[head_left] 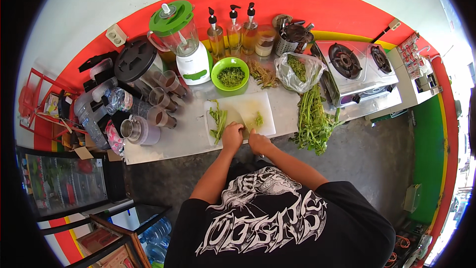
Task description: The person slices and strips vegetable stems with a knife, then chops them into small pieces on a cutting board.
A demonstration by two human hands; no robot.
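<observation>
- The left hand (232, 136) rests curled at the near edge of the white cutting board (250, 103), fingers bent down onto something green; what it grips I cannot tell.
- The right hand (259, 141) is closed just beside it, seemingly around a handle (too small to be sure).
- Long green stalks (218, 118) lie on the board's left side; a small chopped pile (258, 119) sits right of the hands.
- Beyond the board stands a green bowl (229, 75) of chopped greens, with a blender (183, 39) to its left.
- A leafy bundle (312, 119) lies right of the board, near a two-burner gas stove (354, 69).
</observation>
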